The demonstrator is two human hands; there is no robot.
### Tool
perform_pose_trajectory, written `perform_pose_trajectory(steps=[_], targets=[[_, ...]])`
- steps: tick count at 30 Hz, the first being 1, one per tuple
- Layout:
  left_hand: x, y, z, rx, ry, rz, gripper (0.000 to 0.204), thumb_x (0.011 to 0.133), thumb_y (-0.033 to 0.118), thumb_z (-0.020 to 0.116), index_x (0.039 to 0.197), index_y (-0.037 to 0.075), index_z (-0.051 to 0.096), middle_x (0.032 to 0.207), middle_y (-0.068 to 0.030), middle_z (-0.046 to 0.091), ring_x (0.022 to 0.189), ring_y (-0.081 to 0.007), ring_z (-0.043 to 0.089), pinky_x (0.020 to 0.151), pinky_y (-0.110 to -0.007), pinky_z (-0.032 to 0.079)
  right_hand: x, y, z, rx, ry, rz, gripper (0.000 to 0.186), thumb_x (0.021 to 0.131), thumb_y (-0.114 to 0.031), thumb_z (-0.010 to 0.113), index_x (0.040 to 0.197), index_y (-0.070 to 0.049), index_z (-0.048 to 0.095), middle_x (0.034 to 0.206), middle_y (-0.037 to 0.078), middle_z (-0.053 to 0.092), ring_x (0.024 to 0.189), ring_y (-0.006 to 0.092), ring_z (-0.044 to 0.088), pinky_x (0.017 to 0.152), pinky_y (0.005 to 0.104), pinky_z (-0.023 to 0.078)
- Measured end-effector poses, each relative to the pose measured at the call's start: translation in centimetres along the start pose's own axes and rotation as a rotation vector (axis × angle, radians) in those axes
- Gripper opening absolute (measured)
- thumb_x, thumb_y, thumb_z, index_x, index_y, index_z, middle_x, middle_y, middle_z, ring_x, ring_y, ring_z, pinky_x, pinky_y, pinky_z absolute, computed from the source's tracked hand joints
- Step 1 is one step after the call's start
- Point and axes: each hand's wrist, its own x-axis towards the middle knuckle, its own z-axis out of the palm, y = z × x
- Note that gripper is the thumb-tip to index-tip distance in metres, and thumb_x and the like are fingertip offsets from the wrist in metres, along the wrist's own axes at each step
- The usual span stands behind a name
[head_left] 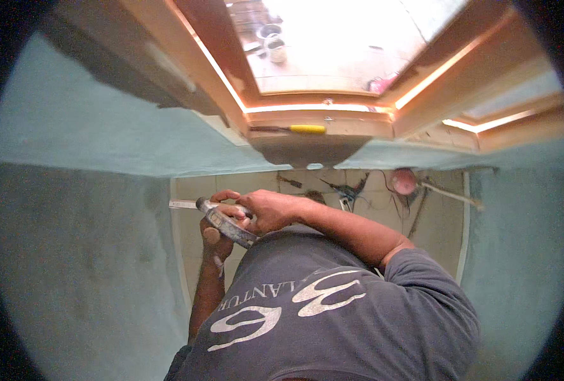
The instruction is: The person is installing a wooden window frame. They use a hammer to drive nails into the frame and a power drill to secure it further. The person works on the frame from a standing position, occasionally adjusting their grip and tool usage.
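At frame center, left hand & right hand both grip a grey scraper tool w/ white blade; might slip, gouging green wall.

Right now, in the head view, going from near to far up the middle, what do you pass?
Grey shirt → hands gripping a metal tool → pale floor with tangled wires → yellow-handled tool on the wooden ledge → bright opening in the wooden frame.
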Motion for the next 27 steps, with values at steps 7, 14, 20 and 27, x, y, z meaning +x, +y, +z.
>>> perform_pose_trajectory(steps=[7, 14, 20, 27], targets=[[0.2, -1.8, 1.9, -0.208, -0.238, -0.199, 0.023, 0.087, 0.013, 0.079, 0.107, 0.006, 0.07, 0.135, -0.0174, 0.06, 0.083, -0.0135, 0.067, 0.071, -0.029, 0.057, -6.8, 4.4, 3.0, 0.236, 0.447, 0.009, 0.055, 0.08, -0.032, 0.084, 0.122, -0.004, 0.063, 0.109, 0.023, 0.071, 0.099, 0.0348, 0.069, 0.085, 0.0435, 0.053], [-1.0, -1.5, 2.8, -0.23, -0.215, -0.317, 0.046, 0.096, 0.038, 0.072, 0.118, -0.003, 0.068, 0.145, -0.0233, 0.057, 0.074, -0.0121, 0.069, 0.063, -0.027, 0.057, -18.8, 2.7, -3.8, 0.159, 1.039, 0.222, 0.03, 0.102, -0.026, 0.065, 0.121, -0.004, 0.069, 0.094, 0.012, 0.069, 0.085, 0.0209, 0.066, 0.077, 0.0371, 0.053], [-2.5, -4.9, 0.9, -0.32, -0.091, -0.167, 0.032, 0.087, 0.029, 0.082, 0.096, -0.001, 0.073, 0.146, -0.0217, 0.057, 0.079, -0.0143, 0.072, 0.067, -0.03, 0.061, -27.9, -8.5, -17.8, -0.21, 1.46, 0.36, 0.052, 0.1, -0.017, 0.059, 0.15, -0.011, 0.046, 0.107, 0.027, 0.069, 0.1, 0.0344, 0.07, 0.089, 0.0436, 0.054], [-4.1, -8.9, -0.2, -0.497, 0.157, -0.19, 0.056, 0.084, 0.043, 0.083, 0.114, -0.002, 0.068, 0.131, -0.0171, 0.064, 0.079, -0.0168, 0.072, 0.066, -0.033, 0.062, -30.7, -13.7, -24.6, -1.186, 1.464, 0.531, 0.042, 0.102, -0.017, 0.056, 0.141, -0.002, 0.058, 0.112, 0.025, 0.066, 0.107, 0.0375, 0.07, 0.091, 0.0481, 0.057]])
